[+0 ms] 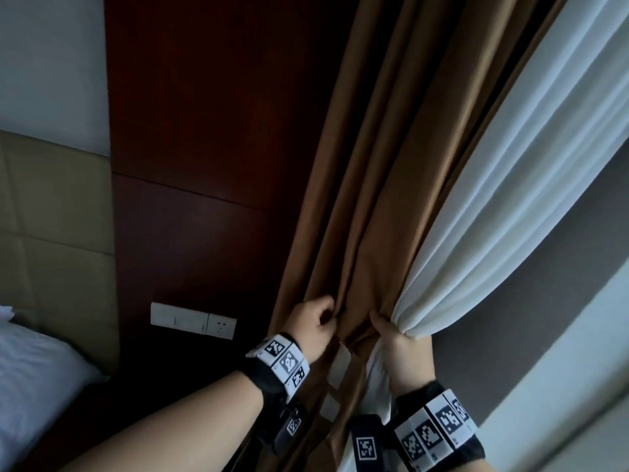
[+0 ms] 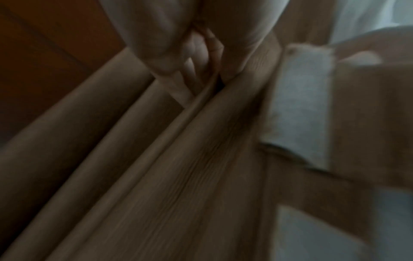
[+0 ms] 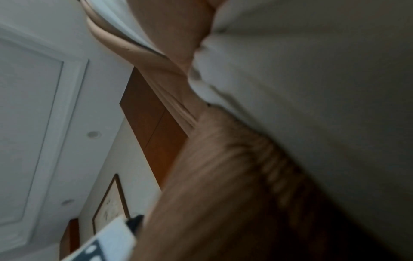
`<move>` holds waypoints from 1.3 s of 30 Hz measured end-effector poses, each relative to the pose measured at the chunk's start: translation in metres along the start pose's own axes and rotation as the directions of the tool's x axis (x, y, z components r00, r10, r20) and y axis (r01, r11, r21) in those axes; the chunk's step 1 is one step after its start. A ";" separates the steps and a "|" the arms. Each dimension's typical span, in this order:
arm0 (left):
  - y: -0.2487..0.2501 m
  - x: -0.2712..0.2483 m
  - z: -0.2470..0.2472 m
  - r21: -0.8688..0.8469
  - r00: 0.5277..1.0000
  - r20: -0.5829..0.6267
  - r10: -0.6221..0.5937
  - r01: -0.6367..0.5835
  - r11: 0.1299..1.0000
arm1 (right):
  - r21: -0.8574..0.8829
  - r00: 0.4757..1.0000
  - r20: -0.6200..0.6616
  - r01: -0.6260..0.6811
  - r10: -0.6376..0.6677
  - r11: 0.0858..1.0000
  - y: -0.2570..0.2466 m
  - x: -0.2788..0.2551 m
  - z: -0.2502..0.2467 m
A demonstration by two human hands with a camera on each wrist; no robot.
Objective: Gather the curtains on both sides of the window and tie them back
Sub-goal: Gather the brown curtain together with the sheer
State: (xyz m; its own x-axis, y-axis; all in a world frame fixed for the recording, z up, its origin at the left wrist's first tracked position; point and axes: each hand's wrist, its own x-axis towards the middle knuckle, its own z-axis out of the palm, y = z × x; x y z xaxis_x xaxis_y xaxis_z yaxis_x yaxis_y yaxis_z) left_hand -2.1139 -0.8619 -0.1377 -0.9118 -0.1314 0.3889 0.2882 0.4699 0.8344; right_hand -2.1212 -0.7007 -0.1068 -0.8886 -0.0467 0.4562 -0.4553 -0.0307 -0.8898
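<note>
The brown curtain (image 1: pixel 374 165) hangs in deep folds from the top centre, with the white sheer curtain (image 1: pixel 510 165) slanting in from the upper right. My left hand (image 1: pixel 315 318) grips a fold on the brown curtain's left side. In the left wrist view its curled fingers (image 2: pixel 201 53) pinch the brown cloth (image 2: pixel 178 176). My right hand (image 1: pixel 394 338) clutches the gathered sheer against the brown curtain's right edge. In the right wrist view the palm (image 3: pixel 178 26) presses into the sheer (image 3: pixel 312 88) and the brown folds (image 3: pixel 223 176). A pale strip (image 1: pixel 340 367) hangs below the hands; what it is I cannot tell.
A dark wooden wall panel (image 1: pixel 211 131) stands just left of the curtain, with a white switch and socket plate (image 1: pixel 194 321) low on it. A beige padded headboard (image 1: pixel 54 216) and white bedding (image 1: pixel 34 376) fill the left. A grey wall and pale ledge (image 1: pixel 561 335) lie to the right.
</note>
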 end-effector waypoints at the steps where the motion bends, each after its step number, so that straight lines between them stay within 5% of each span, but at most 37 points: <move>1: 0.000 -0.004 0.005 -0.019 0.999 0.038 0.026 -0.026 0.999 | -0.062 0.999 -0.024 0.033 -0.035 0.997 -0.001 0.002 -0.001; 6: 0.013 -0.010 0.022 -0.010 0.977 0.109 0.181 -0.181 0.983 | -0.296 0.989 -0.134 0.023 -0.065 0.955 0.002 0.002 0.002; 8: 0.020 -0.011 0.024 0.030 0.956 0.087 0.282 -0.285 0.958 | -0.214 0.995 -0.101 0.001 -0.023 0.977 -0.001 -0.003 0.003; 11: 0.028 -0.013 0.021 0.129 0.965 0.113 0.237 -0.250 0.960 | -0.037 0.998 0.006 -0.059 0.059 0.998 -0.005 -0.011 0.005; 18: 0.032 -0.012 0.031 0.148 0.939 0.221 0.264 -0.300 0.942 | -0.172 0.998 -0.067 -0.019 0.007 0.985 -0.008 0.004 0.003; 22: 0.028 -0.011 0.030 0.016 0.870 0.281 0.406 -0.427 0.904 | -0.232 0.994 -0.112 -0.018 -0.008 0.973 0.000 0.013 -0.007; 25: 0.024 -0.003 0.019 0.003 0.931 0.070 0.358 -0.359 0.933 | -0.273 0.993 -0.119 -0.027 -0.006 0.962 0.010 0.017 -0.013; 27: 0.018 0.006 0.007 0.013 0.963 -0.232 0.138 -0.139 0.990 | -0.259 0.990 -0.139 -0.052 0.016 0.965 0.016 0.018 -0.016; 29: 0.009 0.018 -0.003 -0.007 0.898 -0.410 -0.161 0.174 0.985 | -0.192 0.979 -0.179 -0.132 0.097 0.972 0.016 0.015 -0.015; 31: 0.003 0.029 -0.011 -0.009 0.869 -0.382 -0.315 0.337 0.941 | -0.164 0.985 -0.158 -0.095 0.069 0.982 0.015 0.015 -0.015; 34: -0.002 0.040 -0.012 -0.032 0.920 -0.249 -0.302 0.304 0.952 | -0.170 0.989 -0.143 -0.064 0.040 0.983 0.013 0.015 -0.013; 39: 0.003 0.030 -0.004 0.152 0.908 -0.420 -0.003 0.074 0.986 | -0.185 0.987 -0.158 -0.070 0.040 0.980 0.019 0.015 -0.014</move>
State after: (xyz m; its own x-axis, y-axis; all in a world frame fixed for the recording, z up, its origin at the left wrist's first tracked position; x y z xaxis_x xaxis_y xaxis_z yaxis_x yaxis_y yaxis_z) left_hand -2.1389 -0.8680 -0.1220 -0.7058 -0.4871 0.5144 0.1723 0.5863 0.7915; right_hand -2.1441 -0.6876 -0.1169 -0.9037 0.1110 0.4136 -0.3948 0.1584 -0.9050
